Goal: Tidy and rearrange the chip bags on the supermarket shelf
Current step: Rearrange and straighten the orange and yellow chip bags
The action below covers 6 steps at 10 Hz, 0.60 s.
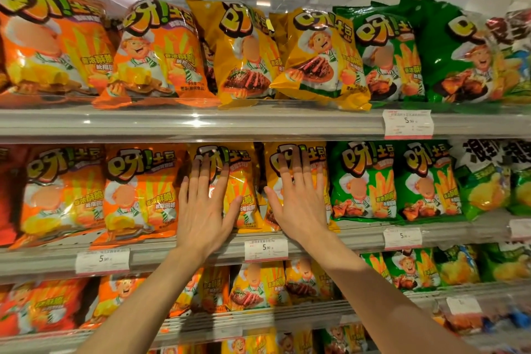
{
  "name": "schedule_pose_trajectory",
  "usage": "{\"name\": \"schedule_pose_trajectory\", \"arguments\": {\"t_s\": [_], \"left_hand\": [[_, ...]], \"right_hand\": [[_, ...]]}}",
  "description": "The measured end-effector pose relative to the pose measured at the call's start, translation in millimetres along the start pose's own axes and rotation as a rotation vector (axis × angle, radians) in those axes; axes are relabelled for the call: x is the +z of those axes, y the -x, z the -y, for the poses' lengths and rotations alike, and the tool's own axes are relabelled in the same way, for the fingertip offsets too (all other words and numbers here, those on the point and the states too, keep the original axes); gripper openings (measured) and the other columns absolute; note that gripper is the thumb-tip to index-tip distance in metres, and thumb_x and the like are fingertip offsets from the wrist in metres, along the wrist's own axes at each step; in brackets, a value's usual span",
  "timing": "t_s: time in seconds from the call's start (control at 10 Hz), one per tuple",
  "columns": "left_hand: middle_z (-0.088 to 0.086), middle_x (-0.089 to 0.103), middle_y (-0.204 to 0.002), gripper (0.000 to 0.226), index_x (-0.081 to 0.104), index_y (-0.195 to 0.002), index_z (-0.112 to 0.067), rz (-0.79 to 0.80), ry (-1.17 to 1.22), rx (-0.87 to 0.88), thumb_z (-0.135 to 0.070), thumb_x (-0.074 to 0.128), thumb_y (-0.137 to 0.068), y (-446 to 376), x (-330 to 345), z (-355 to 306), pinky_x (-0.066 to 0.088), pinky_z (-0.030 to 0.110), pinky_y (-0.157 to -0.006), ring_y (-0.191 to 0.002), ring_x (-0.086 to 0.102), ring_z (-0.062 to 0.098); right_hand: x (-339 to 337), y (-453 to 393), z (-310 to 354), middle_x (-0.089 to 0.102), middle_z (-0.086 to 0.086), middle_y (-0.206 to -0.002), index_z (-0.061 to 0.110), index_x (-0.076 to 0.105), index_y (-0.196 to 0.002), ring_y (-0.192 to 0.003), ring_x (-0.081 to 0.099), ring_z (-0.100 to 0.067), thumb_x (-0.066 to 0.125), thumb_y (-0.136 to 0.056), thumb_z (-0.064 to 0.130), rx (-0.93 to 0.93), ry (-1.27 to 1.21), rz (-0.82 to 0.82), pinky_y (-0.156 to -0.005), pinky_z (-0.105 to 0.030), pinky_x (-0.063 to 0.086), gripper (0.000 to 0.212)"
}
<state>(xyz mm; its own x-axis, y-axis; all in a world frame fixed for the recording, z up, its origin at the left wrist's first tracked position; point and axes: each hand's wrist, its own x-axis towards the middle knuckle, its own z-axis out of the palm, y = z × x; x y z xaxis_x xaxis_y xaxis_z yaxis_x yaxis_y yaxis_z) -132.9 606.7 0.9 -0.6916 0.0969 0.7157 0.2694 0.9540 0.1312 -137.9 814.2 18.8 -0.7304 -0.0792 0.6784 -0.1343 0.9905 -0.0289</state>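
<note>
Hands lie flat and spread on the middle shelf: the left hand (205,210) presses its straight fingers on one yellow chip bag (230,190), and the right hand (298,204) presses likewise on the yellow bag beside it (319,181). Neither hand grips anything; the palms only push against the bag fronts.

These bags look light, puffed with air and glossy, so they probably slide easily, dent under pressure and hold brittle contents. A gentle flat push suits squaring them up; for lifting, a pinch at the top seam or a hold on both side edges seems safest.

Just left of the left hand stand orange bags (140,192), and just right of the right hand stand green bags (362,181), packed close enough that a sideways shift could nudge them. Below the wrists runs the shelf rail (344,236) with a price tag (265,248) between the forearms. Above the fingertips, on the upper shelf, a yellow bag (321,60) leans askew and overhangs the edge.
</note>
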Motion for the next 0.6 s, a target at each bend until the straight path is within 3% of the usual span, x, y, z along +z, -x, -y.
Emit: {"name": "schedule_pose_trajectory", "arguments": {"t_s": [0.2, 0.4, 0.5, 0.6], "left_hand": [[0.013, 0.027, -0.159, 0.063, 0.038, -0.149, -0.024, -0.004, 0.019, -0.013, -0.061, 0.036, -0.098, -0.3, -9.9, -1.2, 0.019, 0.051, -0.120, -0.150, 0.018, 0.030], [0.017, 0.038, -0.152, 0.063, 0.041, -0.147, -0.020, -0.023, 0.100, -0.068, -0.059, 0.040, -0.097, 3.6, -26.0, -1.0, 0.030, 0.050, -0.115, -0.144, 0.029, 0.033], [0.011, 0.037, -0.154, 0.064, 0.038, -0.150, -0.023, -0.038, 0.181, -0.098, -0.058, 0.041, -0.097, 10.4, -34.2, 3.5, 0.035, 0.049, -0.113, -0.144, 0.032, 0.028], [0.000, 0.035, -0.156, 0.062, 0.038, -0.149, -0.028, -0.079, 0.271, -0.152, -0.057, 0.044, -0.095, 28.9, -46.3, 6.1, 0.034, 0.044, -0.113, -0.144, 0.032, 0.018]], "right_hand": [[-2.4, 1.0, -2.2, 0.030, -0.014, -0.162, 0.015, 0.035, -0.151, -0.154, 0.015, -0.030, 0.031, -0.100, 0.061, 0.012, -0.049, -0.005, -0.122, -0.055, 0.012, 0.069], [-18.6, 8.3, -3.3, 0.045, -0.015, -0.148, 0.013, 0.040, -0.147, -0.142, 0.035, -0.032, 0.022, -0.099, 0.064, 0.083, -0.108, -0.042, -0.123, -0.051, 0.015, 0.072], [-28.5, 18.0, -1.6, 0.037, -0.015, -0.155, 0.016, 0.034, -0.152, -0.146, 0.028, -0.031, 0.023, -0.099, 0.065, 0.136, -0.234, -0.070, -0.124, -0.049, 0.015, 0.073], [-41.5, 41.5, -3.1, 0.018, -0.001, -0.166, 0.027, 0.019, -0.158, -0.153, 0.012, -0.018, 0.021, -0.097, 0.068, 0.194, -0.386, -0.040, -0.125, -0.045, 0.013, 0.074]]}}
